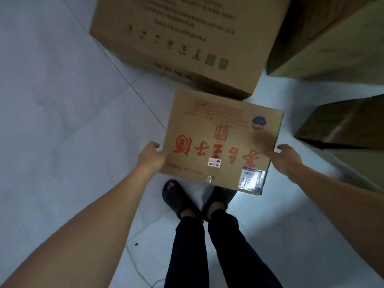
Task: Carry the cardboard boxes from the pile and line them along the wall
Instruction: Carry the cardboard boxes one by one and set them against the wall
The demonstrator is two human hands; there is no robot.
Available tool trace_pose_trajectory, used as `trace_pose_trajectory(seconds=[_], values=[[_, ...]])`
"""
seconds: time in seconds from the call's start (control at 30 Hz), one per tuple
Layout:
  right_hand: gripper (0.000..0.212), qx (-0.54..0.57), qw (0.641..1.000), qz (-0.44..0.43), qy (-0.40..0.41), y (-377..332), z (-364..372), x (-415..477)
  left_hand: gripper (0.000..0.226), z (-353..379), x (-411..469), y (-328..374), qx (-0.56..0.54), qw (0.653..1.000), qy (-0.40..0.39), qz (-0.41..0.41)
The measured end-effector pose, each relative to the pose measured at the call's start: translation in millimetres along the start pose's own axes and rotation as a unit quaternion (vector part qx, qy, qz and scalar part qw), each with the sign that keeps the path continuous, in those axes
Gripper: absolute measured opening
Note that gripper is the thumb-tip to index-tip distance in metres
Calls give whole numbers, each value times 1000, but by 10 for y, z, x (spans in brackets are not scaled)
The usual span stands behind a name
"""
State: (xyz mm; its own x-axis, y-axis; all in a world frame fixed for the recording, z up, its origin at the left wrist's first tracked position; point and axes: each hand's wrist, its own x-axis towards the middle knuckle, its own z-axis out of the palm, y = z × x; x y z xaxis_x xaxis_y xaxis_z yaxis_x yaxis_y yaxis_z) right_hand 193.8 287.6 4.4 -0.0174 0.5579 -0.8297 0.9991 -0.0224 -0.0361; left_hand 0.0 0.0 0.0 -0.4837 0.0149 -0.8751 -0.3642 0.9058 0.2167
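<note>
A: Left hand point(150, 156)?
B: Holds the left edge of the flat brown cardboard box with red characters point(220, 142), thumb on top. Box is off the floor, just nearer than the large brown black-printed carton point(187, 38).
A: Right hand point(287, 161)?
B: Holds the opposite edge, slightly blurred. Judgement: gripping both sides keeps it level for carrying. Wall not in view.

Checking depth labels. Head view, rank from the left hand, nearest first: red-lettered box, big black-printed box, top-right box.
1. Red-lettered box: held by the left hand.
2. Big black-printed box: ahead, on the floor.
3. Top-right box: farthest, right corner.
</note>
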Motion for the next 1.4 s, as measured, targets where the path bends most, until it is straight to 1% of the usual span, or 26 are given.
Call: trace_pose_trajectory(seconds=[0.07,0.1,0.13,0.2,0.27,0.37,0.43,0.53,0.6,0.7,0.8,0.87,1.0,1.1,1.23,1.37,1.4], values=[[56,96,995,22,-13,27,218,227,65,157,271,-30,-40,999,-9,-15],[58,145,989,30,-17,53,316,323,65,232,369,-51,-62,998,-19,-24],[64,186,982,41,-20,69,390,400,64,308,433,-60,-86,995,-32,-35],[75,233,971,51,-5,123,521,504,60,451,485,-146,-124,990,-42,-44],[72,260,964,50,2,136,534,485,57,503,440,-216,-158,985,-34,-53],[61,247,968,38,-11,85,456,420,54,460,337,-265,-188,979,-36,-70],[55,216,976,13,-27,-81,329,297,53,331,201,-274,-195,978,-30,-73],[51,139,989,-32,-51,-403,94,0,50,5,-134,-250,-196,978,-21,-72],[43,91,992,-55,-64,-688,-121,-380,48,-391,-464,-210,-200,978,-6,-59],[41,34,994,-80,-71,-1050,-407,-1026,46,-956,-981,-189,-196,979,29,-48],[36,20,990,-117,-75,-1442,-673,-1850,42,-1584,-1661,-229,-195,977,67,-42],[31,19,985,-152,-77,-1752,-804,-2422,44,-1971,-2068,-314,-207,973,94,-41],[29,11,978,-193,-77,-2333,-874,-3374,49,-2633,-2656,-617,-278,950,137,-34],[29,5,970,-236,-65,-2814,-759,-4106,47,-3202,-2987,-908,-328,929,171,-25],[21,8,952,-305,-39,-3520,-392,-5023,48,-4147,-3272,-1394,-389,897,212,-8],[26,-14,934,-357,-20,-4220,109,-5928,58,-5230,-3553,-1954,-419,871,255,25],[28,-20,927,-374,-19,-4430,341,-6261,60,-5583,-3717,-2190,-426,863,268,33]])
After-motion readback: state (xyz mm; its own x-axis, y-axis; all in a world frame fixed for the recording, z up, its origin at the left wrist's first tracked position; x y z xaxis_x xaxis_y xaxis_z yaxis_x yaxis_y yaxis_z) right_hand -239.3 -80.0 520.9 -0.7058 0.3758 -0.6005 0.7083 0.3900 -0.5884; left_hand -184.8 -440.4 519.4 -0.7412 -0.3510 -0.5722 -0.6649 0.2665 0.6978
